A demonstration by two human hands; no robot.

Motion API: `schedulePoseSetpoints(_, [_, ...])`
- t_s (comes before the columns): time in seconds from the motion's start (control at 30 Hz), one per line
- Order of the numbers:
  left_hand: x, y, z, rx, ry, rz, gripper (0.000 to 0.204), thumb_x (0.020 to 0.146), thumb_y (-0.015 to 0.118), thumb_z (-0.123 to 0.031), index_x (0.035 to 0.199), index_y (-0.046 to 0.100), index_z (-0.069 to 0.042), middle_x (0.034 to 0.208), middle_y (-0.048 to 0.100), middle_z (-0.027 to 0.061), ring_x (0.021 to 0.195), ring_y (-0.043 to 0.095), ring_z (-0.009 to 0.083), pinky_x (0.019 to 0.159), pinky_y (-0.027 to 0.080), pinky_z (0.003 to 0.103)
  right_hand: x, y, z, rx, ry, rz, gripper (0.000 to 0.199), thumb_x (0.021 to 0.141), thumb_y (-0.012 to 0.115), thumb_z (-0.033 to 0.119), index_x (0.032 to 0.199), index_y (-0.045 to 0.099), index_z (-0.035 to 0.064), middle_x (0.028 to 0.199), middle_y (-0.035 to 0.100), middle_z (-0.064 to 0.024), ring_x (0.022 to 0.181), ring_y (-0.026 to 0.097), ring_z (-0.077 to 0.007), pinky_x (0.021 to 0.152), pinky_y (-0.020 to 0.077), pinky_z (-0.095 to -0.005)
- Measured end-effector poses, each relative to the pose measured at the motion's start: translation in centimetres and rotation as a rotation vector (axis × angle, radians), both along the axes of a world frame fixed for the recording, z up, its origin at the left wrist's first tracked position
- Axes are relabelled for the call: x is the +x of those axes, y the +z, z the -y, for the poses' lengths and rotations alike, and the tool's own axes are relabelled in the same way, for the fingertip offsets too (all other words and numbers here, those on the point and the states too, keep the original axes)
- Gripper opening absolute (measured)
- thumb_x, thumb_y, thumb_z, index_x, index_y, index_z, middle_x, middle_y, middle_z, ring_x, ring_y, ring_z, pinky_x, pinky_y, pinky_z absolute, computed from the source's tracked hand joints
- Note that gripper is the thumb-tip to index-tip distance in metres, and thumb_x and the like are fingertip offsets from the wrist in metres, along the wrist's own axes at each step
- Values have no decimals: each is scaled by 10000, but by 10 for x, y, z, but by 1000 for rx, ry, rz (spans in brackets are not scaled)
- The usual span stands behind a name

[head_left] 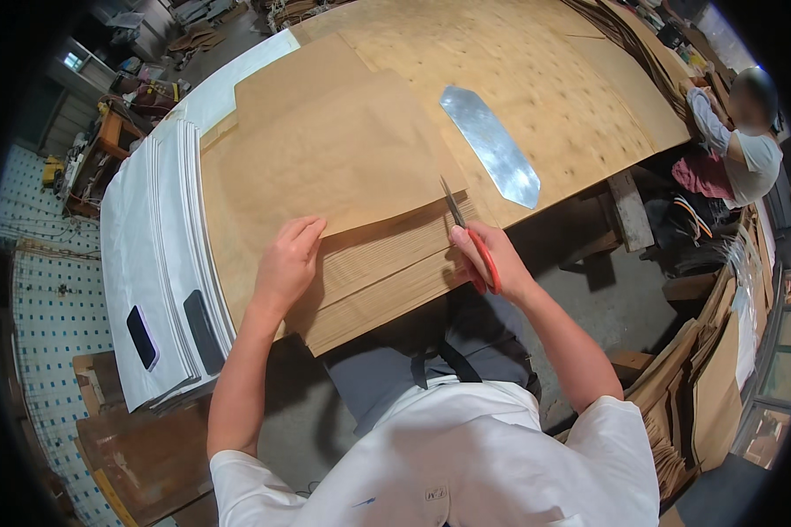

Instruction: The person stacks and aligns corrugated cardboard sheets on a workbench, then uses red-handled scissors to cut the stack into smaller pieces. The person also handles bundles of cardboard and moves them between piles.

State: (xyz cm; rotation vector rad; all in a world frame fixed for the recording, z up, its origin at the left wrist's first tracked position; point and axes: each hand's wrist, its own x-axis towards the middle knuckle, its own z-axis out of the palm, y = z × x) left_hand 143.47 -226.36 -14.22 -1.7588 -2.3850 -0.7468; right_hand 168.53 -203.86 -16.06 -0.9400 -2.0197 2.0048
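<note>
My left hand (287, 262) lies flat, fingers together, on a thick stack of brown paper sheets (325, 167) at the table's near edge. My right hand (490, 259) grips red-handled scissors (466, 230). Their blades point away from me at the right edge of the top sheet. The stack's layered front edge (378, 290) fans out in steps between my two hands.
A long metal template (492, 145) with pointed ends lies on the plywood table (536, 79) to the right of the stack. A pile of white sheets (154, 237) with two dark phones (171, 329) lies left. Another person (738, 145) sits at the far right, near stacked brown paper (694, 378).
</note>
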Motion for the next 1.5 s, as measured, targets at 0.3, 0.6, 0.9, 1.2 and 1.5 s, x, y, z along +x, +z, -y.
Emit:
schedulePoseSetpoints(0.3, [1, -2, -2, 4, -14, -1, 217, 913, 655, -34, 1127, 689, -16, 1136, 692, 134, 1057, 653, 336, 887, 548, 409, -2, 3, 2, 21, -29, 101, 459, 998, 654, 432, 807, 557, 26, 642, 519, -11, 570, 571, -80, 537, 562, -282])
schedulePoseSetpoints(0.6, [-25, 18, 1, -282, -44, 218, 333, 919, 639, -169, 1223, 663, -34, 1156, 668, 157, 1102, 617, 364, 952, 509, 426, 22, 1, 58, -78, 18, 88, 388, 1026, 619, 372, 1028, 606, -15, 800, 618, -55, 648, 615, -102, 579, 531, -265])
schedulePoseSetpoints(0.9, [-56, 38, -25, -654, -183, 339, 587, 766, 787, -219, 1289, 589, -41, 1210, 571, 139, 1145, 550, 322, 963, 484, 397, -69, -19, 185, -39, 403, 23, 512, 1006, 606, 471, 1056, 599, -38, 794, 637, -182, 745, 641, -286, 736, 504, -410])
schedulePoseSetpoints(1.2, [-48, 41, -30, -724, -187, 275, 674, 761, 822, -250, 1333, 522, -56, 1264, 529, 152, 1247, 491, 342, 1002, 461, 426, -104, -22, 201, 90, 335, -25, 628, 1011, 531, 559, 874, 553, -53, 813, 626, -268, 808, 616, -442, 761, 469, -498])
schedulePoseSetpoints(1.5, [-46, 41, -29, -712, -185, 243, 698, 755, 836, -235, 1347, 512, -57, 1290, 518, 164, 1265, 476, 358, 1021, 458, 436, -113, -21, 208, 261, 253, -69, 619, 1028, 537, 536, 814, 571, -43, 644, 571, -189, 595, 545, -296, 618, 447, -448])
